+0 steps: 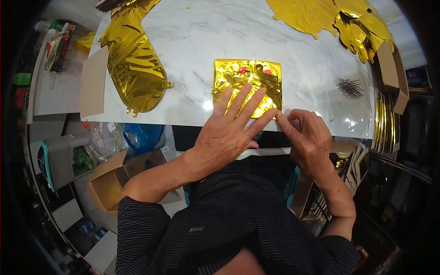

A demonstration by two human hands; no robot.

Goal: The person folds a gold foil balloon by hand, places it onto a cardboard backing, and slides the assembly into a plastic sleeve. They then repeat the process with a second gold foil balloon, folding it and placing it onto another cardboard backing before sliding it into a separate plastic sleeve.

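A gold foil balloon (pixel 247 68), folded into a flat square, lies near the front edge of the white marbled table (pixel 192 55). Two small red spots show near its far side. My left hand (pixel 231 121) rests palm down across its near part, fingers spread and stretched out, hiding much of the foil. At the near right corner, my right hand (pixel 309 135) is closed, its fingers curled and the thumb side pinching at the foil's edge. The exact contact of the fingertips there is partly hidden.
An unfolded gold foil balloon (pixel 137 75) lies on the left, and more gold foil balloons (pixel 316 18) are piled at the far right. Cardboard boxes (pixel 110 181) stand below on the left; a carton (pixel 387 68) sits at the right edge. Dark marks (pixel 349 88) show on the tabletop.
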